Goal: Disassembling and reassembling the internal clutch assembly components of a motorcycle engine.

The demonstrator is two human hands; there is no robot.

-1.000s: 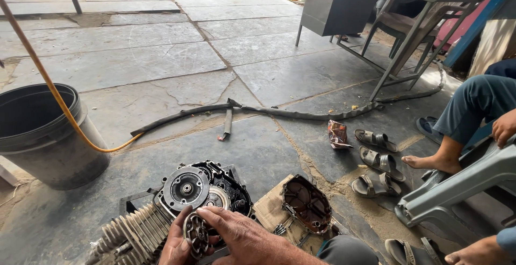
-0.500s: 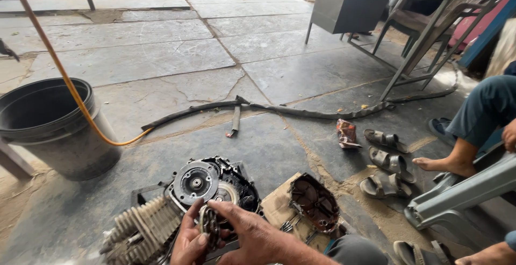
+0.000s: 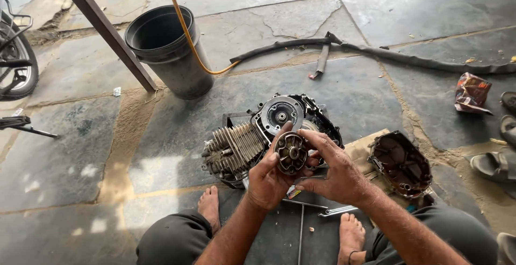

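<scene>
Centre of frame: left hand (image 3: 267, 182) and right hand (image 3: 337, 172) both clamped on a round, greasy metal clutch-like disc (image 3: 291, 153), held just above a dismantled grey finned engine (image 3: 252, 139) on the stone floor (image 3: 80, 157); dark oily engine cover (image 3: 401, 163) on cardboard, centre-right; black plastic bucket (image 3: 166, 47) w/ orange hose, upper left. Risk, as I judge: oily grip could slip, disc dropping onto bare feet. Crumpled red-orange wrapper (image 3: 472, 92), right edge.
</scene>
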